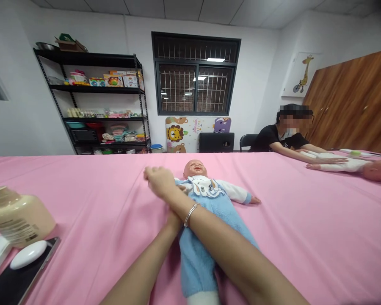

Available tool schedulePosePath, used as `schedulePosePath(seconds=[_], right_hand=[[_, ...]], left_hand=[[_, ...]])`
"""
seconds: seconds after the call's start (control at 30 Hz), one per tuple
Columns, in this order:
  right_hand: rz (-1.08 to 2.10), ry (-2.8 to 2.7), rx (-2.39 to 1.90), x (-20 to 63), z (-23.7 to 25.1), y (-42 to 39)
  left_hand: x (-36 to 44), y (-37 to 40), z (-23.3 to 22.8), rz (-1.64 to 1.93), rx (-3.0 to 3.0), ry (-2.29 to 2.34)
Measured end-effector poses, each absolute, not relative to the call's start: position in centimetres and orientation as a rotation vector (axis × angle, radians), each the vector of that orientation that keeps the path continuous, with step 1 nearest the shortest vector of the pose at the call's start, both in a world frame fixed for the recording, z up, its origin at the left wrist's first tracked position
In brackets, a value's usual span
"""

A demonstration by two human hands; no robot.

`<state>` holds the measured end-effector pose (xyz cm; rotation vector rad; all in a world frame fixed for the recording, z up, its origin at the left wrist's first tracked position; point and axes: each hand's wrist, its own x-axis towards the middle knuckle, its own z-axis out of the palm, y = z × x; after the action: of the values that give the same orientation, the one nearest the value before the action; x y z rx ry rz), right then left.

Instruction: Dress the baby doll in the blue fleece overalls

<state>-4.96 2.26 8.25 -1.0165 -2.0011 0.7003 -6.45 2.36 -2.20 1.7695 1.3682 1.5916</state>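
A baby doll (222, 212) lies on its back on the pink cloth, dressed in a light-blue suit with white sleeves and an elephant-face bib. My forearms cross over its side, the right one on top and wearing a silver bracelet (190, 214). My right hand (160, 181) is beside the doll's shoulder, fingers curled in; whatever they may hold is hidden. Beneath that wrist is my left hand (174, 217), near the doll's sleeved arm on the same side. Most of its fingers are covered. The doll's other arm stretches out on the cloth.
A beige pump bottle (22, 216) stands at left, near a phone (19, 275) with a white oval object (28, 254) on it. At right, a seated person (273, 135) touches another doll (352, 165). Behind are a black shelf (98, 90) and wooden cabinets (349, 106).
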Motion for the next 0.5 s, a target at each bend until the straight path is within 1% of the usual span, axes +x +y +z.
schedulePosePath(seconds=[0.03,0.07,0.1,0.17,0.2,0.33,0.37,0.47,0.5], right_hand=[[0.590,-2.002,-1.075,-4.4,9.4,2.9],[0.371,-2.030,-1.178,-3.6,10.4,3.6],[0.224,-2.022,-1.269,-2.7,11.1,4.1],[0.115,-2.017,-1.384,-0.7,11.5,4.8],[0.156,-2.054,-1.370,0.3,11.3,5.0],[0.556,-2.391,-1.059,3.0,9.7,4.4],[0.567,-2.435,-1.058,3.3,9.5,4.2],[0.404,-2.453,-1.233,3.8,9.6,3.7],[0.406,-2.450,-1.257,3.9,9.8,3.6]], left_hand=[[-6.2,1.9,-1.9,1.624,1.783,1.356],[-6.1,1.5,-1.6,1.655,1.799,1.404],[-5.9,1.2,-1.3,1.694,1.820,1.491],[-5.8,0.8,-0.9,1.788,1.874,1.666],[-5.9,0.7,-0.8,1.827,1.901,1.719],[-6.4,1.0,-0.5,1.893,1.946,1.741],[-6.6,1.1,-0.4,1.897,1.952,1.726],[-7.1,1.0,0.3,1.866,1.982,1.661],[-7.2,0.9,0.6,1.840,1.978,1.636]])
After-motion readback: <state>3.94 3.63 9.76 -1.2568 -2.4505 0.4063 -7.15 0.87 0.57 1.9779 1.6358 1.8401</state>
